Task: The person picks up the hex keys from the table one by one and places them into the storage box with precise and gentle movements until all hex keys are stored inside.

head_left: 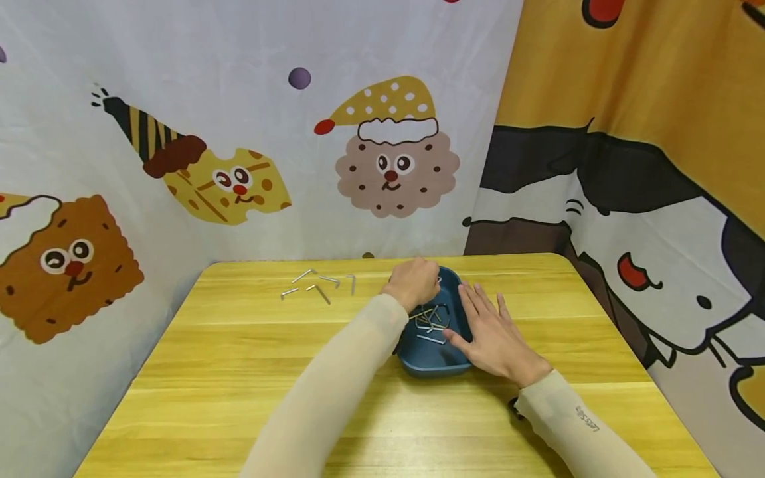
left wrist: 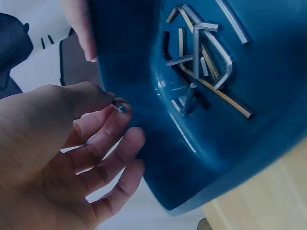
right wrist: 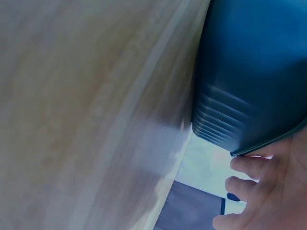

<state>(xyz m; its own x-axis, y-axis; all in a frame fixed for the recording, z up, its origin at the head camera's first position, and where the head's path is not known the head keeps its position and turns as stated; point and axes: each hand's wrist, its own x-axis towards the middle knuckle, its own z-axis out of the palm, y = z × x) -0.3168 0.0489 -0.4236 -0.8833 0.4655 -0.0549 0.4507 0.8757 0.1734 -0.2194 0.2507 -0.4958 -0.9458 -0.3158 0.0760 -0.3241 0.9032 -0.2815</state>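
Observation:
My left hand point(head_left: 414, 282) is over the far end of a dark blue tray point(head_left: 435, 370). Between thumb and forefinger it pinches a small metal hex key point(left wrist: 119, 106), mostly hidden by the fingers. Several more hex keys, silver, brass-toned and black, lie in a loose pile inside the tray; one silver L-shaped hex key point(left wrist: 196, 48) rests on top of others. My right hand point(head_left: 495, 337) lies along the tray's right side, fingers extended and thumb over the near part of the rim. Its fingers touch the tray's edge in the right wrist view.
Left of the tray, several loose hex keys are spread near the table's back edge, among them a longer one point(head_left: 321, 294) and a short one point(head_left: 289, 292). The wooden table point(head_left: 239, 372) meets a cartoon-printed curtain point(head_left: 299, 219) at the back.

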